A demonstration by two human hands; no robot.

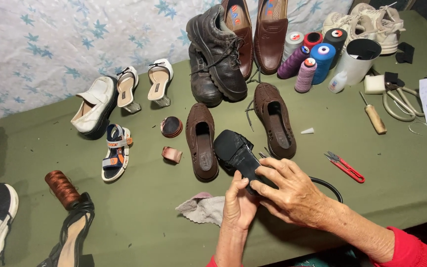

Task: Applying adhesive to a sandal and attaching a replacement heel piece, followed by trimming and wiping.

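**Two hands on a black sole-up shoe at a crowded workbench**

From the head camera we see both hands meet over a black shoe turned sole upward (pixel 237 154), held just above the green cloth-covered table (pixel 381 168) near its front edge; our left hand (pixel 239 203) cups the shoe's heel end from below, fingers wrapped on it; our right hand (pixel 292 190) grasps the same shoe from the side, fingertips pressed on the sole. A crumpled grey rag (pixel 203 208) lies just beside the left hand; a pair of brown woven slip-on shoes (pixel 201 141) flanks the black shoe's toe; small red-handled thread snips (pixel 346 167) lie to the right, apart from the hands. Farther back stand coloured thread spools (pixel 312 59), a pair of black lace-up leather shoes (pixel 216 54) and white heeled sandals (pixel 144 85).
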